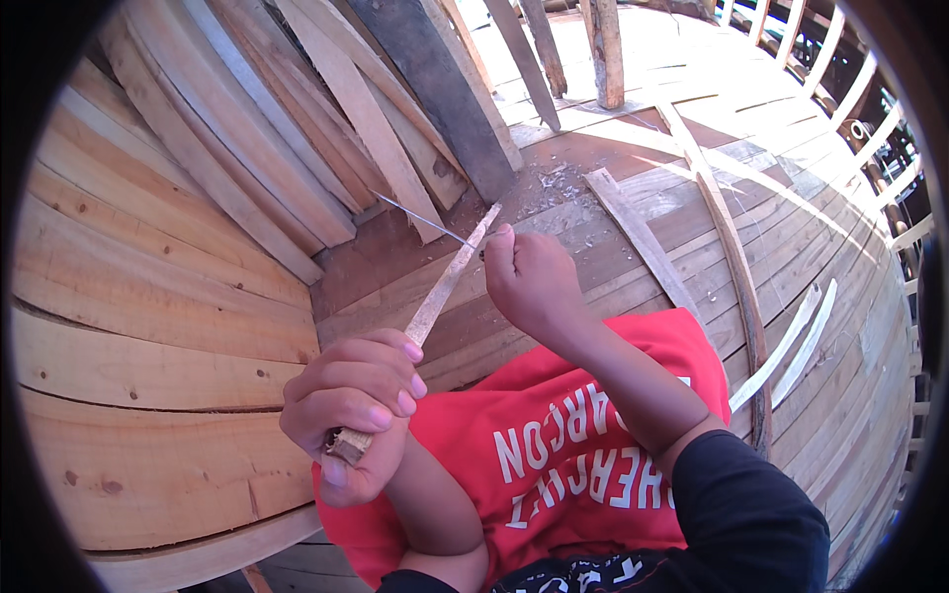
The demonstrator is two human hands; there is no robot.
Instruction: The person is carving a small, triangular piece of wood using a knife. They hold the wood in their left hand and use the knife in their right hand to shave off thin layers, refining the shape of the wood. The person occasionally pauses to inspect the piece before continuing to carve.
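Observation:
My left hand [351, 415] is wrapped round the near end of a narrow wooden stick [442, 294], whose cut end pokes out below the fingers. The stick slants up and away to the right. My right hand [534, 282] is closed in a fist on a thin, blade-like metal tool [420, 216]. Most of its handle is hidden in the fist. The tool's long grey part points up and left, and crosses the stick close to its far end. Red cloth [554, 435] with white lettering covers my lap, beneath both forearms.
Light planks form a wall [158, 366] on the left. Several boards [237, 119] lean at the upper left, beside a dark beam [435, 89]. Wood shavings [559, 193] lie on the plank floor [840, 415]. Long strips [717, 212] and pale offcuts [806, 341] lie at the right.

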